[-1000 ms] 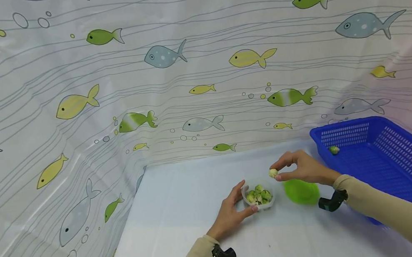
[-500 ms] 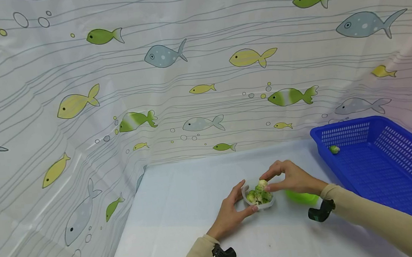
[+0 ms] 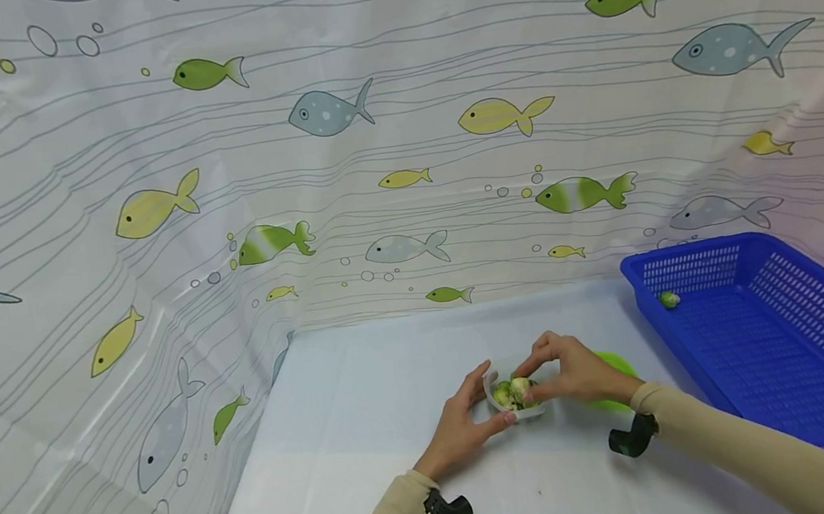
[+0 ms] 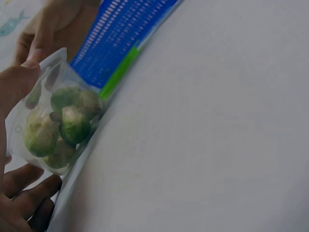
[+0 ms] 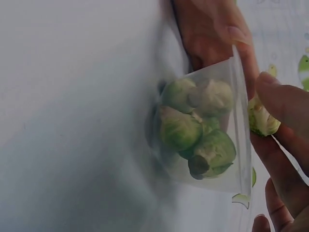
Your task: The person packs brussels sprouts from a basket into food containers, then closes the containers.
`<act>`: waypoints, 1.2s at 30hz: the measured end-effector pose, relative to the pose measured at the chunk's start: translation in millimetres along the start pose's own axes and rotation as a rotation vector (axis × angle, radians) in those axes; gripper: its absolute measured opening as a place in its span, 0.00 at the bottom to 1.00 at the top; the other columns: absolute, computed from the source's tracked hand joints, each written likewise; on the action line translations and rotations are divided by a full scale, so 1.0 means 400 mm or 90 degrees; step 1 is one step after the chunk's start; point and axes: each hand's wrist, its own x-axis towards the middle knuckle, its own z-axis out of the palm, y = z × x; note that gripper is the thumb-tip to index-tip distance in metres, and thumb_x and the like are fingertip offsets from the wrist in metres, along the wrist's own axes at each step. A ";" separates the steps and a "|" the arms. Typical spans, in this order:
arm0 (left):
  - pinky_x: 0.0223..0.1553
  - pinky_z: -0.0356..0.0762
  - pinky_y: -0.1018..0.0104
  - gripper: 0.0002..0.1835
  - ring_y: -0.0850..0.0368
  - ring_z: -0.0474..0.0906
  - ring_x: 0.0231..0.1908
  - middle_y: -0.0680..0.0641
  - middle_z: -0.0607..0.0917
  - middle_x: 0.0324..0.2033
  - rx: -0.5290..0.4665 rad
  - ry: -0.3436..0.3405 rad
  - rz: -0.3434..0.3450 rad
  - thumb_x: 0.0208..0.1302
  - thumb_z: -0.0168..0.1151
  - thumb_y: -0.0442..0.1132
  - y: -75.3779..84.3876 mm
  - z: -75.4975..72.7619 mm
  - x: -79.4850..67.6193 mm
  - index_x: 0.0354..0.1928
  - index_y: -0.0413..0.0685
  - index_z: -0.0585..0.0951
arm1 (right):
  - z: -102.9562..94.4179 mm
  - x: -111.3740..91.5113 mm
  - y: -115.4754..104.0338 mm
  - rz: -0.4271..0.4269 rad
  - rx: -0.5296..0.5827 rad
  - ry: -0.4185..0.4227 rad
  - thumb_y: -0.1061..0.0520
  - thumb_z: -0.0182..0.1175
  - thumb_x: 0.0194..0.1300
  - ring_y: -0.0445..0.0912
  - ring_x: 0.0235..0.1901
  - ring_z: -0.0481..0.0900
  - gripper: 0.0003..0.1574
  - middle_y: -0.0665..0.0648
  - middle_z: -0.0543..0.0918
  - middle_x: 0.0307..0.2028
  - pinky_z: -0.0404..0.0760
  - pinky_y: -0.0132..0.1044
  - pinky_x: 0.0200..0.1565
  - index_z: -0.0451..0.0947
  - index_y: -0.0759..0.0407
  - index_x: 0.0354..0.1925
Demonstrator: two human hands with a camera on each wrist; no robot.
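Observation:
A small clear plastic container (image 5: pixel 243 159) stands on the white-covered table, filled with several Brussels sprouts (image 4: pixel 75 126) that show through its walls. My left hand (image 3: pixel 461 432) holds it from the left, thumb at the near side and fingers round the far side. Over the container's mouth, my right hand (image 3: pixel 569 370) pinches a pale Brussels sprout (image 5: pixel 262 119) between thumb and fingers, right at the rim. A bright green lid (image 3: pixel 617 363) lies just right of the container, partly hidden by my right hand.
A large blue perforated basket (image 3: pixel 703 373) stands at the right, with one Brussels sprout (image 3: pixel 669 299) in its far left corner. A fish-patterned curtain (image 3: pixel 407 207) hangs behind the table (image 3: pixel 365 387) and along its sides.
My right hand has brought the Brussels sprout left and down, from above the green lid to the container's mouth. My left hand has stayed on the container.

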 end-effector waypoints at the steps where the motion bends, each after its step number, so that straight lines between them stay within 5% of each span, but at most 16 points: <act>1: 0.72 0.75 0.49 0.49 0.47 0.78 0.70 0.45 0.77 0.73 -0.001 0.000 -0.002 0.70 0.73 0.54 0.000 0.000 0.000 0.84 0.54 0.58 | 0.003 -0.001 0.001 -0.003 -0.006 0.001 0.46 0.83 0.55 0.55 0.46 0.76 0.18 0.48 0.84 0.43 0.77 0.53 0.51 0.93 0.42 0.45; 20: 0.72 0.75 0.50 0.48 0.46 0.78 0.70 0.43 0.77 0.73 0.005 0.000 0.004 0.70 0.73 0.53 -0.001 -0.002 0.001 0.84 0.52 0.58 | 0.016 0.027 -0.010 0.035 -0.078 -0.039 0.49 0.86 0.51 0.48 0.46 0.71 0.19 0.45 0.86 0.43 0.70 0.39 0.46 0.94 0.42 0.43; 28: 0.72 0.75 0.51 0.48 0.47 0.77 0.70 0.43 0.76 0.74 -0.008 -0.002 -0.003 0.70 0.73 0.53 0.000 -0.001 0.001 0.84 0.59 0.58 | 0.019 0.042 -0.021 0.032 -0.111 -0.058 0.54 0.86 0.49 0.42 0.44 0.68 0.18 0.40 0.90 0.39 0.67 0.36 0.44 0.95 0.44 0.41; 36: 0.72 0.75 0.51 0.48 0.46 0.77 0.70 0.41 0.76 0.74 -0.007 -0.002 0.000 0.70 0.73 0.53 -0.002 0.001 0.000 0.84 0.52 0.58 | 0.014 0.043 -0.031 0.020 -0.105 -0.059 0.58 0.87 0.48 0.47 0.43 0.70 0.17 0.45 0.85 0.38 0.69 0.34 0.43 0.95 0.45 0.38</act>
